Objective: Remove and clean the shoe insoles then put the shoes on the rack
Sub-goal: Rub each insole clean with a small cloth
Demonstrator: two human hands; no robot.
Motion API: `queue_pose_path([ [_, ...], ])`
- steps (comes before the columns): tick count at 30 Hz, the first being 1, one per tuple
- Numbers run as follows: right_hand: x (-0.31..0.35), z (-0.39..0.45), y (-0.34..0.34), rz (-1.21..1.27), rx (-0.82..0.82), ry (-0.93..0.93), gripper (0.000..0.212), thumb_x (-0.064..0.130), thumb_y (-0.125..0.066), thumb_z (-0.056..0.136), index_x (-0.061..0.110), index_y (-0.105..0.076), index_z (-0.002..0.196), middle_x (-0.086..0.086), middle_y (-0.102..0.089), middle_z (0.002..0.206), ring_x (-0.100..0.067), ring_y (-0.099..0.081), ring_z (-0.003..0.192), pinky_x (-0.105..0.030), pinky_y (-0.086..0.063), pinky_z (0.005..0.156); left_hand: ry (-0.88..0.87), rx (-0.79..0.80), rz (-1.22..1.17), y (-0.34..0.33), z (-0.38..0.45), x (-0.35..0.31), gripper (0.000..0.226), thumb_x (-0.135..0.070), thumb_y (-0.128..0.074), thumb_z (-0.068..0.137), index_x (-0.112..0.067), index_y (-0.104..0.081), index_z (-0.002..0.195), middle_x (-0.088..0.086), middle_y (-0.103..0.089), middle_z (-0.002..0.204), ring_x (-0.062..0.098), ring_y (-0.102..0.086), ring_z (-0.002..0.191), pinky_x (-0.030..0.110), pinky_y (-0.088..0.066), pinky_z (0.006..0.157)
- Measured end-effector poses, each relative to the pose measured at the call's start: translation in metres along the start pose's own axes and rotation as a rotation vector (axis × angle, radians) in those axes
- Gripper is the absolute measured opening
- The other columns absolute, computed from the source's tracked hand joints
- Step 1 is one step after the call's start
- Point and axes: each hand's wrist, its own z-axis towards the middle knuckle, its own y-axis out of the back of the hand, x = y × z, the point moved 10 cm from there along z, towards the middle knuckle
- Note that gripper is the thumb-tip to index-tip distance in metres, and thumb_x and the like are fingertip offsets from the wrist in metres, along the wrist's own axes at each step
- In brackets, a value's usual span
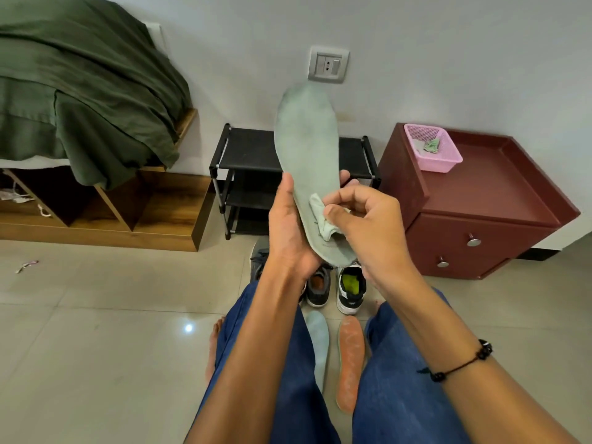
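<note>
Wiping of the grey-green insole point(306, 145), seen from the head camera. Your left hand point(290, 232) grips the insole by its heel end, thumb along the near edge and fingertips showing behind it, so the toe end stands up in front of the black shoe rack point(243, 155). Your right hand point(368, 219) pinches a small pale cloth point(322, 219) against the lower part of the insole face. Keep the left grip firm so the insole does not flex away, and draw the cloth in long strokes from heel toward toe, refolding it to a fresh side as it soils. Two more insoles, one pale point(318, 341) and one orange point(350, 357), lie on the floor between your legs; the dark shoe point(318, 286) and white shoe point(350, 291) stand just beyond them, not yet on the rack.
</note>
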Motion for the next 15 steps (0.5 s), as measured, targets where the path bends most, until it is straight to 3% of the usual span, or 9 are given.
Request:
queue_pose_path([
  [3, 0.000, -0.008, -0.007, 0.015, 0.075, -0.026, 0.024, -0.003, -0.066, 0.077, 0.020, -0.068, 0.072, 0.005, -0.070, 0.072, -0.010, -0.066, 0.071, -0.030, -0.054, 0.073, -0.025, 0.002, 0.024, 0.003, 0.001, -0.006, 0.080, -0.066, -0.023, 0.091, -0.007, -0.077, 0.084, 0.013, -0.071, 0.089, 0.024, -0.069, 0.084, 0.036, -0.056, 0.080],
  [5, 0.017, -0.005, -0.001, -0.139, 0.069, 0.098, 0.020, -0.001, -0.066, 0.078, 0.018, -0.069, 0.074, 0.006, -0.070, 0.077, -0.009, -0.066, 0.077, -0.027, -0.053, 0.073, -0.036, -0.029, 0.029, 0.008, 0.003, -0.006, 0.086, -0.070, -0.017, 0.090, -0.009, -0.077, 0.080, 0.010, -0.071, 0.082, 0.022, -0.069, 0.076, 0.033, -0.057, 0.073],
  [8, 0.059, 0.003, 0.006, -0.427, -0.041, 0.445, 0.010, 0.005, -0.059, 0.079, 0.010, -0.067, 0.082, 0.002, -0.068, 0.083, -0.015, -0.064, 0.079, -0.035, -0.052, 0.073, -0.085, -0.033, 0.021, 0.013, 0.007, -0.009, 0.082, -0.071, -0.013, 0.088, -0.014, -0.068, 0.107, 0.011, -0.066, 0.097, 0.025, -0.062, 0.091, 0.037, -0.051, 0.082],
  [10, 0.065, 0.007, -0.006, -0.643, -0.053, 0.582, 0.011, 0.005, -0.056, 0.078, 0.007, -0.066, 0.081, -0.003, -0.066, 0.080, -0.023, -0.062, 0.076, -0.040, -0.050, 0.068, -0.085, -0.002, 0.046, 0.011, 0.008, -0.007, 0.077, -0.070, -0.012, 0.088, -0.015, -0.058, 0.118, 0.010, -0.065, 0.104, 0.025, -0.060, 0.099, 0.039, -0.049, 0.088],
  [12, 0.053, 0.010, -0.020, -0.742, -0.033, 0.565, 0.012, 0.003, -0.057, 0.077, 0.007, -0.067, 0.082, -0.007, -0.067, 0.080, -0.028, -0.061, 0.076, -0.038, -0.049, 0.069, -0.050, 0.005, 0.040, 0.010, 0.007, 0.001, 0.073, -0.066, -0.013, 0.091, -0.014, -0.057, 0.118, 0.009, -0.068, 0.104, 0.023, -0.063, 0.101, 0.034, -0.050, 0.091],
  [15, 0.040, -0.005, -0.031, -0.679, -0.047, 0.490, 0.019, 0.005, -0.052, 0.075, 0.008, -0.069, 0.084, -0.006, -0.069, 0.082, -0.026, -0.063, 0.079, -0.031, -0.046, 0.070, -0.005, -0.022, 0.061, 0.015, 0.006, 0.008, 0.075, -0.063, -0.014, 0.093, -0.008, -0.054, 0.122, 0.014, -0.065, 0.112, 0.023, -0.061, 0.106, 0.032, -0.045, 0.099],
])
